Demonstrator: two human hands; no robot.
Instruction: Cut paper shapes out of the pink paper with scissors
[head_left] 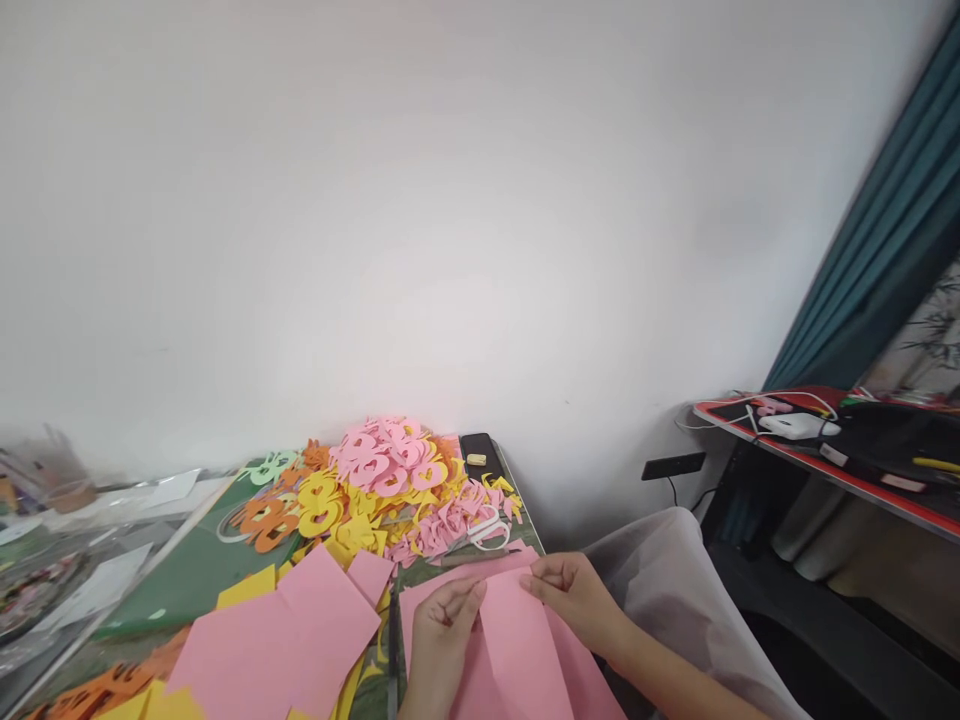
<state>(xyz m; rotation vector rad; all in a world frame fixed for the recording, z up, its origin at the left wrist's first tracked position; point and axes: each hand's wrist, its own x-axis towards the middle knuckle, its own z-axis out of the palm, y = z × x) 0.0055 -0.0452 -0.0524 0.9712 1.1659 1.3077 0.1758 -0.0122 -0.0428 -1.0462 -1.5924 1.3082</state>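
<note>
Between my two hands is a strip of pink paper, with larger pink sheets beneath it. My left hand pinches the strip's upper left corner between thumb and fingers. At the upper right corner, my right hand grips it the same way. Just beyond lie white-handled scissors, partly among pink paper scraps. Behind the scraps rises a heap of pink cut-out shapes with heart-shaped holes. Yellow cut-outs and orange cut-outs spread to its left.
A large pink sheet lies over yellow paper at the left. A black phone carries a small yellowish block near the wall. On the right, a red-edged table holds a white device. A power strip is against the wall.
</note>
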